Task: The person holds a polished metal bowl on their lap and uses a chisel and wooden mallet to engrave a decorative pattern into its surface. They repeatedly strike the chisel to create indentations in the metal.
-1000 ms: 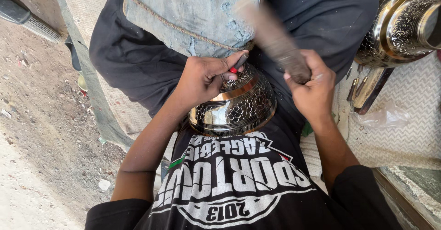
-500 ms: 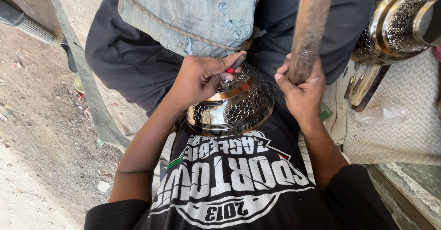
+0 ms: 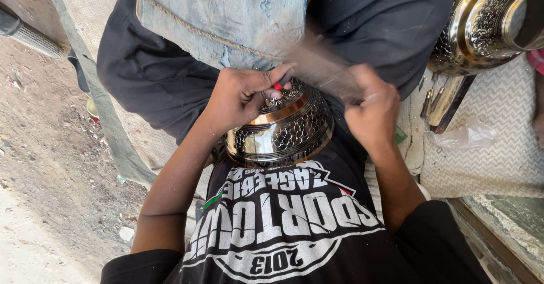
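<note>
My left hand (image 3: 241, 94) rests on top of the metal bowl (image 3: 280, 128), which sits upside down in my lap, against my black shirt (image 3: 283, 221). The fingers are pinched together on a thin tool with a red tip (image 3: 277, 86) (most of it is hidden under my fingers), and its tip sits at the patterned top of the bowl. The bowl is shiny, with a cut pattern round its side and a copper-coloured band near the top.

My right hand (image 3: 374, 111) is closed tight around the handle of a hammer (image 3: 323, 71), just beside the bowl on its right. The hammer is a blur, so I cannot make out its head clearly; it slants up and to the left from my fist toward the tool.

A faded blue cloth (image 3: 226, 17) lies over my crossed legs beyond the bowl. To my right, on a pale mat with a zigzag pattern (image 3: 493, 148), lies a larger shiny pot (image 3: 481, 23) with the same kind of pattern, and a few small metal tools (image 3: 439, 100) lie just under it. On my left is bare dirt ground (image 3: 39, 148).
</note>
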